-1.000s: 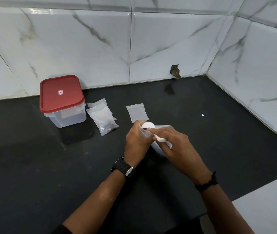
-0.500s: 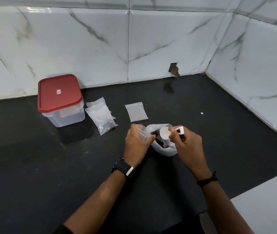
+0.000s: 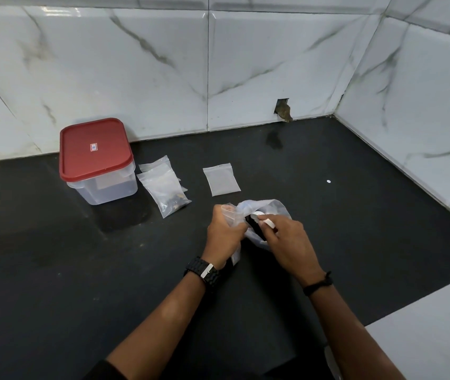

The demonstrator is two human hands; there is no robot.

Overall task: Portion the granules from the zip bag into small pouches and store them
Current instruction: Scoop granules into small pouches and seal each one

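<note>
My left hand [image 3: 225, 233] grips a small clear pouch [image 3: 230, 213] by its mouth, just left of the open zip bag [image 3: 270, 208] on the black counter. My right hand [image 3: 287, 244] holds a white scoop [image 3: 262, 218] by its handle, its bowl dipped into the zip bag where dark granules [image 3: 256, 229] show. An empty flat pouch [image 3: 221, 179] lies behind the bag. A pouch holding some dark granules [image 3: 165, 189] rests on other pouches beside a clear box with a red lid [image 3: 95, 149].
The black counter [image 3: 54, 270] runs to marble-tiled walls at the back and right. A hole [image 3: 282, 108] is in the back wall near the corner. A white surface [image 3: 432, 338] borders the counter at the lower right.
My right hand has swung the scoop from over the small pouch down into the zip bag. My left hand has kept hold of the small pouch.
</note>
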